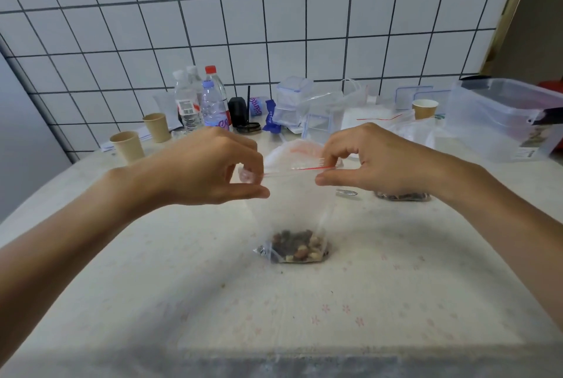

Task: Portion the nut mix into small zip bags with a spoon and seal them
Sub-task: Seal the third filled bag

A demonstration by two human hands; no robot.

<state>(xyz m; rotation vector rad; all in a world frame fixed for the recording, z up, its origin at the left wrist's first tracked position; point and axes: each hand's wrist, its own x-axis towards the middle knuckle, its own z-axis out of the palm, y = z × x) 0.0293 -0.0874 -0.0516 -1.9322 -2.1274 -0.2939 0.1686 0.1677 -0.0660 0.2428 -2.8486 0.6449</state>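
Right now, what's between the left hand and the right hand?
In the head view, the zip bag's red-lined top edge spans between the left hand and the right hand; each pinches one end, nut mix at the bottom.

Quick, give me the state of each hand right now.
Left hand: pinches the left end of the zip bag at its red seal strip.
Right hand: pinches the right end of the same strip.

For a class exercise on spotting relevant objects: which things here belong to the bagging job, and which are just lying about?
Job: zip bag with nut mix, pinched by left hand and right hand; spoon; second filled bag.

Lying about: paper cups, water bottles, clear storage box.
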